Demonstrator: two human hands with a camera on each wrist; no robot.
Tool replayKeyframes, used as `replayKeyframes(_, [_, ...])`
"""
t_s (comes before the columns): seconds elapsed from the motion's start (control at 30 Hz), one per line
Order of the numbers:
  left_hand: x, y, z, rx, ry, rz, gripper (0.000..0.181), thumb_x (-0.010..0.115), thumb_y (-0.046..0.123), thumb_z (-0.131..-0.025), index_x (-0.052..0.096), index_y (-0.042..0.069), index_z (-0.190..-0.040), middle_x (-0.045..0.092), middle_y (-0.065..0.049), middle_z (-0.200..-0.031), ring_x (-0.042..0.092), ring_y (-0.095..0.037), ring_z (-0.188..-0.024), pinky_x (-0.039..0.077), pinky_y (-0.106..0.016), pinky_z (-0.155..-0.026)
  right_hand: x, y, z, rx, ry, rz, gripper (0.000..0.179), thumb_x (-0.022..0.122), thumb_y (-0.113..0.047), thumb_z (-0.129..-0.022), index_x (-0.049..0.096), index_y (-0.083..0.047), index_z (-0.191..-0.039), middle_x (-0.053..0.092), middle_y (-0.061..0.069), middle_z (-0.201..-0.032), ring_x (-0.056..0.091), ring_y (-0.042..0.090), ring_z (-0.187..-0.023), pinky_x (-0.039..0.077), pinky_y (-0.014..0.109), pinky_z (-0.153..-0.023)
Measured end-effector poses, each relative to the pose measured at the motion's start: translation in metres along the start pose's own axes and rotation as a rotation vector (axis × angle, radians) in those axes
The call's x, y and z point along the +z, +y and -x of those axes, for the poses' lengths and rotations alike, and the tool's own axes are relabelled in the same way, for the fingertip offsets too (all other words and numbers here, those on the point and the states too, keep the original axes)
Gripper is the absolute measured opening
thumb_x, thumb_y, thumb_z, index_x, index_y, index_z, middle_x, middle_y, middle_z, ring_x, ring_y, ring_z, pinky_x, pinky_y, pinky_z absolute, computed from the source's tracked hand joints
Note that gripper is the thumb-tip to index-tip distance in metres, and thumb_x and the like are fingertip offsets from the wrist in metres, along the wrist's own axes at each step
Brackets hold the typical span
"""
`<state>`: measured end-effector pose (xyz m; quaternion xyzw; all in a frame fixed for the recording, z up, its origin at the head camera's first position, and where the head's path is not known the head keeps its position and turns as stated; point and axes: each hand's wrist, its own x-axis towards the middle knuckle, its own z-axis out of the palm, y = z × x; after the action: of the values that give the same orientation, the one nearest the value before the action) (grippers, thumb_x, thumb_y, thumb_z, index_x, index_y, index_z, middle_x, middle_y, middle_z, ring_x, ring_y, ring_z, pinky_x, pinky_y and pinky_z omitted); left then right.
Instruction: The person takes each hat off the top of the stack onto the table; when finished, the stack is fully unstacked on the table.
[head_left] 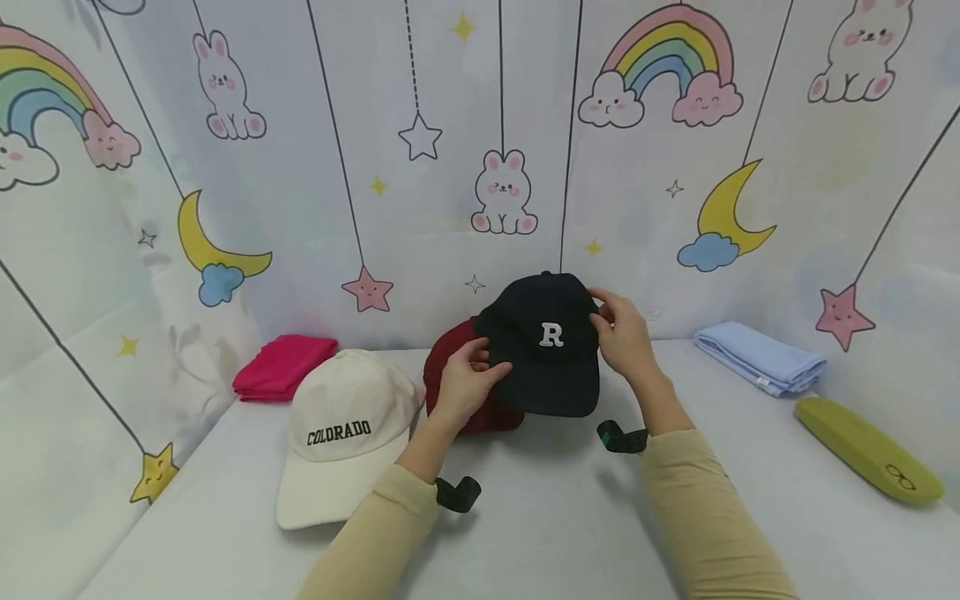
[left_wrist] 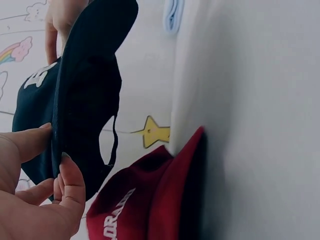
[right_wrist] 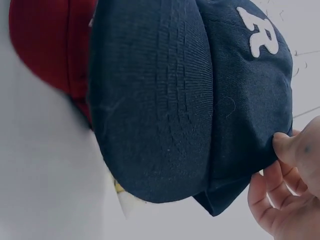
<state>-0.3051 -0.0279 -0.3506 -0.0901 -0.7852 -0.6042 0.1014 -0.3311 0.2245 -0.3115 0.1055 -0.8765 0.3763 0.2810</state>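
Note:
A navy baseball cap [head_left: 546, 367] with a white letter R hangs in the air above the table, front toward me and brim low. My left hand [head_left: 461, 385] pinches it near one end of the brim, thumb and fingers on either side of the edge in the left wrist view. My right hand [head_left: 627, 340] grips the opposite side of the crown between thumb and fingers. Behind the navy cap stands a dark red cap [head_left: 450, 358], partly covered; its white lettering [left_wrist: 116, 215] shows in part. A cream cap [head_left: 348, 412] reading COLORADO sits to the left.
A folded pink-red cloth [head_left: 285, 367] lies at the back left. On the right are a folded light blue cloth [head_left: 761, 354] and a green glasses case [head_left: 862, 450]. A patterned curtain [head_left: 450, 217] rises behind the white table [head_left: 540, 533].

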Motion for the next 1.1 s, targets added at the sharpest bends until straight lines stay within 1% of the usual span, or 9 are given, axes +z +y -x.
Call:
replayKeyframes(0.3, [0.029,-0.011,-0.003,-0.014,-0.014,0.050,0.057,0.079,0.014,-0.090,0.055,0.001,-0.140,0.060,-0.011,-0.112,0.057,-0.023,-0.098,0.054,-0.032,-0.086,-0.009,0.019,0.002,0.040,0.002,0.048,0.041,0.053,-0.001,-0.102,0.052,-0.001,-0.143,0.055,0.021,-0.102,0.053,0.039,-0.096,0.044,0.053,-0.084])
replayKeyframes(0.47, [0.045,-0.014,-0.005,-0.022,-0.027,0.050,0.057,0.079,0.014,-0.089,0.056,0.001,-0.139,0.060,-0.011,-0.111,0.057,-0.022,-0.098,0.054,-0.032,-0.086,-0.014,0.030,0.004,0.071,0.010,0.063,0.041,0.053,-0.001,-0.102,0.052,-0.003,-0.143,0.055,0.022,-0.104,0.055,0.041,-0.102,0.045,0.056,-0.088])
replayKeyframes(0.6, [0.057,-0.017,-0.005,-0.027,-0.030,0.046,0.057,0.080,0.014,-0.089,0.056,0.001,-0.139,0.060,-0.010,-0.111,0.058,-0.022,-0.098,0.054,-0.032,-0.085,-0.018,0.041,0.006,0.074,0.026,0.068,0.041,0.053,-0.001,-0.102,0.053,-0.003,-0.143,0.056,0.023,-0.105,0.055,0.043,-0.106,0.044,0.058,-0.090])
replayKeyframes(0.8, [0.073,-0.023,-0.005,-0.041,-0.043,0.052,0.055,0.079,0.014,-0.089,0.057,0.000,-0.138,0.061,-0.009,-0.110,0.060,-0.021,-0.099,0.054,-0.031,-0.086,-0.019,0.055,0.011,0.077,0.062,0.084,0.040,0.054,0.002,-0.101,0.054,-0.001,-0.140,0.057,0.024,-0.101,0.055,0.042,-0.100,0.044,0.058,-0.087])
replayKeyframes(0.9, [0.078,-0.026,-0.006,-0.044,-0.043,0.027,0.054,0.078,0.014,-0.089,0.058,-0.001,-0.136,0.063,-0.010,-0.110,0.062,-0.021,-0.099,0.055,-0.033,-0.086,-0.016,0.059,0.010,0.076,0.076,0.088,0.038,0.054,0.001,-0.100,0.056,-0.001,-0.139,0.057,0.023,-0.100,0.054,0.040,-0.096,0.044,0.056,-0.085])
replayKeyframes(1.0, [0.080,-0.027,-0.005,-0.048,-0.042,-0.016,0.052,0.078,0.013,-0.089,0.059,-0.002,-0.135,0.064,-0.012,-0.109,0.063,-0.021,-0.098,0.055,-0.033,-0.085,-0.013,0.063,0.009,0.087,0.078,0.093,0.038,0.054,0.001,-0.101,0.057,-0.002,-0.139,0.057,0.023,-0.101,0.054,0.040,-0.097,0.044,0.055,-0.084])
replayKeyframes(1.1, [0.081,-0.026,-0.004,-0.063,-0.058,-0.046,0.052,0.077,0.013,-0.089,0.059,-0.004,-0.134,0.065,-0.013,-0.109,0.064,-0.022,-0.098,0.056,-0.033,-0.085,-0.010,0.068,0.008,0.105,0.073,0.091,0.037,0.053,0.001,-0.101,0.057,-0.002,-0.138,0.058,0.022,-0.102,0.055,0.040,-0.098,0.045,0.054,-0.084])
